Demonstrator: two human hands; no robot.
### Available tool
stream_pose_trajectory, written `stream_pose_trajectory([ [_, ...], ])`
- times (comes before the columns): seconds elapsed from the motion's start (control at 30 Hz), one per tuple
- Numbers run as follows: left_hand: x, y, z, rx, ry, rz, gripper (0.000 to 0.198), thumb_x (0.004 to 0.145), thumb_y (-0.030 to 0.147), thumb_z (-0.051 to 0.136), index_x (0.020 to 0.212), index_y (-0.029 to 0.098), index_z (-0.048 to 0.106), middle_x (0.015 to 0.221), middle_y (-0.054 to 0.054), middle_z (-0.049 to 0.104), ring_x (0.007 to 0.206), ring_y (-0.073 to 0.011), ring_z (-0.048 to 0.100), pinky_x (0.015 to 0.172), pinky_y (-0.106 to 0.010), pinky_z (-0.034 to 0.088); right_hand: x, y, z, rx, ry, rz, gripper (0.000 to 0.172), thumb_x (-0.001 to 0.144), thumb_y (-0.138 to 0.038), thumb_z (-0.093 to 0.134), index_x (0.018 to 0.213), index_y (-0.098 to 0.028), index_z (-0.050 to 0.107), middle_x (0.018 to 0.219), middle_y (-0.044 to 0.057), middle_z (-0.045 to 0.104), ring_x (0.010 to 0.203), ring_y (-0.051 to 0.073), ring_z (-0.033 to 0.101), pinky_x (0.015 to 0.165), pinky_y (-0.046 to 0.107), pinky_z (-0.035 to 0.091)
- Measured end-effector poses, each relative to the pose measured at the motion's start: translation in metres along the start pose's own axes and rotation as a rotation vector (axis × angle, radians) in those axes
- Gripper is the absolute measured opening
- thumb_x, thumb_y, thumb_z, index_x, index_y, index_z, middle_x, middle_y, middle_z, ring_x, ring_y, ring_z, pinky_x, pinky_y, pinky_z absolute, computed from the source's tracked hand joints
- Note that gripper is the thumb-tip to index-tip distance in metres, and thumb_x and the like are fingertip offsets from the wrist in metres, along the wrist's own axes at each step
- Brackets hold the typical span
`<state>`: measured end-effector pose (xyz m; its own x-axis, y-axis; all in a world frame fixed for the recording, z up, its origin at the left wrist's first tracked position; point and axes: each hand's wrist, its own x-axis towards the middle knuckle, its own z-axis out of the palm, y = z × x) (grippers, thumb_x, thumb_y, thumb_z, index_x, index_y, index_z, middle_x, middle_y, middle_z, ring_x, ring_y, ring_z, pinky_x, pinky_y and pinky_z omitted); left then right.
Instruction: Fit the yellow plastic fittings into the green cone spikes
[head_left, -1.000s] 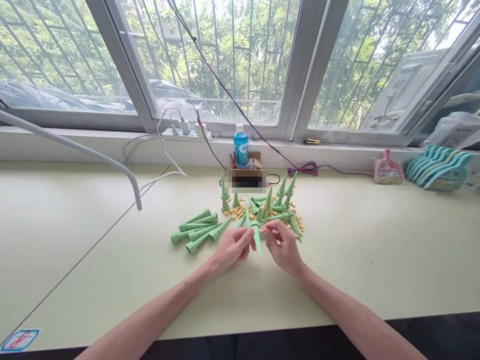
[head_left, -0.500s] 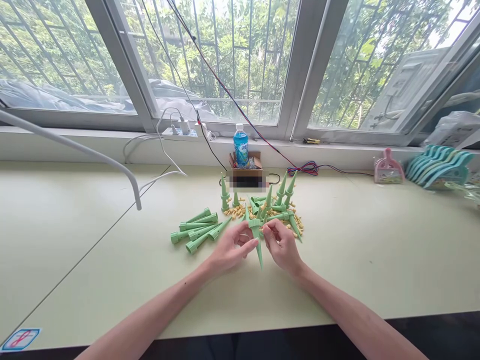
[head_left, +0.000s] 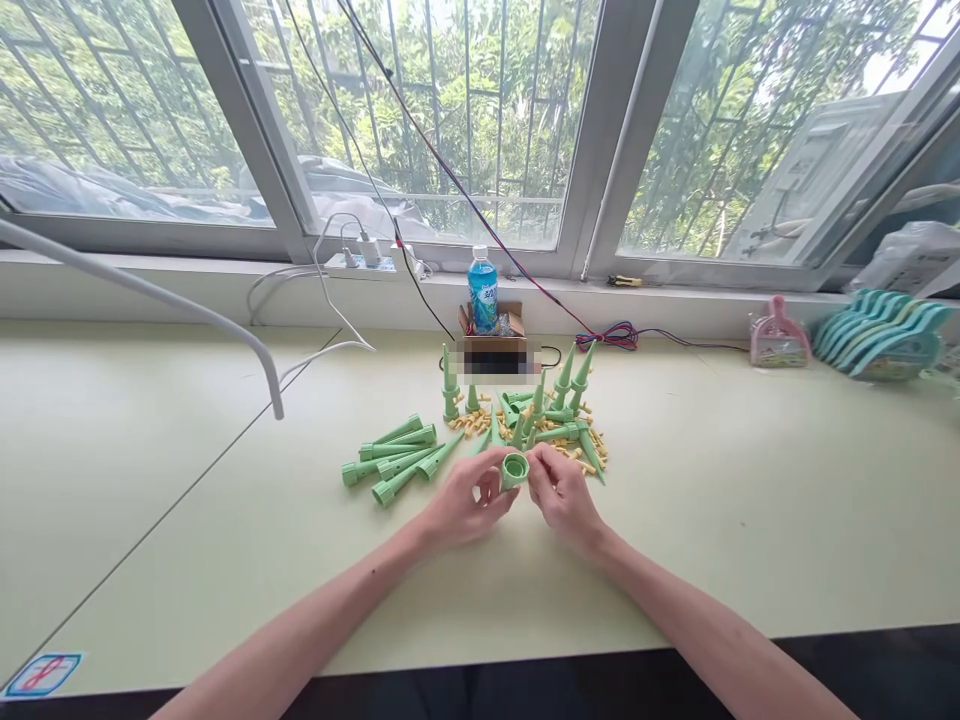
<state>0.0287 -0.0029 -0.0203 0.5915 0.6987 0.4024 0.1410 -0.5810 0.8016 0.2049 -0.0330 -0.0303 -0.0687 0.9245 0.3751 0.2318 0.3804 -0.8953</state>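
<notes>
My left hand (head_left: 466, 500) grips a green plastic watering spike (head_left: 514, 468) between thumb and fingers. Its round, open end faces me, so I look into the hollow ringed collar. Close against the right side of that spike, my right hand (head_left: 561, 492) has its fingertips pinched together; whatever lies between them is hidden. Left of my hands lies a pile of loose green spikes (head_left: 397, 465). Beyond them, several green spikes (head_left: 450, 385) stand point up with collars on. Small yellow valve pieces (head_left: 472, 424) are scattered among these.
A blue-liquid bottle (head_left: 484, 295) stands in a small cardboard box (head_left: 511, 325) behind the pile. A white bent tube (head_left: 255, 350) reaches over the table on the left. Coiled cable (head_left: 611, 336), a pink dustpan (head_left: 778, 335) and teal dustpans (head_left: 874, 335) lie along the back right.
The spike in my left hand has turned: it pointed down and its side showed, now its open end faces me. My right hand stays pinched beside it.
</notes>
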Motion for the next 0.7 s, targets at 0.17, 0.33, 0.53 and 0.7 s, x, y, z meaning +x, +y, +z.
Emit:
stream_pose_trajectory([
  [0.17,0.0009,-0.0055,0.0012,0.094,0.051,0.064,0.028,0.088,0.012,0.055,0.114,0.018,0.063,0.087,-0.002,0.06,0.054,-0.0058,0.048,0.049,-0.018,0.042,0.0013,-0.0014,-0.0007,-0.014,-0.008,-0.012,0.039,0.102,-0.046,0.044,0.073,-0.021,0.045,0.054,-0.005,0.043,0.048,0.011,0.036,0.046,0.024,0.031],
  [0.33,0.0017,-0.0016,0.0013,0.123,0.076,0.061,0.031,0.085,0.009,0.054,0.113,0.02,0.061,0.099,-0.004,0.059,0.058,-0.006,0.052,0.048,-0.017,0.044,0.0017,-0.0004,0.0012,-0.001,0.012,-0.017,0.036,0.102,-0.045,0.044,0.076,-0.021,0.048,0.055,-0.005,0.043,0.047,0.011,0.037,0.046,0.024,0.03],
  [0.53,0.0003,0.0038,0.0003,0.01,0.12,0.023,0.036,0.088,0.017,0.056,0.124,0.022,0.05,0.12,-0.01,0.05,0.065,-0.0066,0.058,0.048,-0.017,0.047,-0.0005,0.0031,0.0018,0.037,0.091,-0.036,0.035,0.103,-0.047,0.042,0.08,-0.022,0.049,0.057,-0.005,0.041,0.047,0.011,0.036,0.045,0.024,0.03],
  [0.7,0.0006,0.0001,-0.0026,-0.056,0.238,-0.069,0.028,0.101,0.038,0.045,0.087,0.016,0.057,0.076,-0.002,0.059,0.053,-0.0081,0.052,0.047,-0.019,0.042,-0.0004,0.0037,0.0012,0.044,0.151,-0.081,0.034,0.103,-0.048,0.041,0.081,-0.023,0.048,0.058,-0.005,0.038,0.047,0.011,0.034,0.044,0.025,0.03],
])
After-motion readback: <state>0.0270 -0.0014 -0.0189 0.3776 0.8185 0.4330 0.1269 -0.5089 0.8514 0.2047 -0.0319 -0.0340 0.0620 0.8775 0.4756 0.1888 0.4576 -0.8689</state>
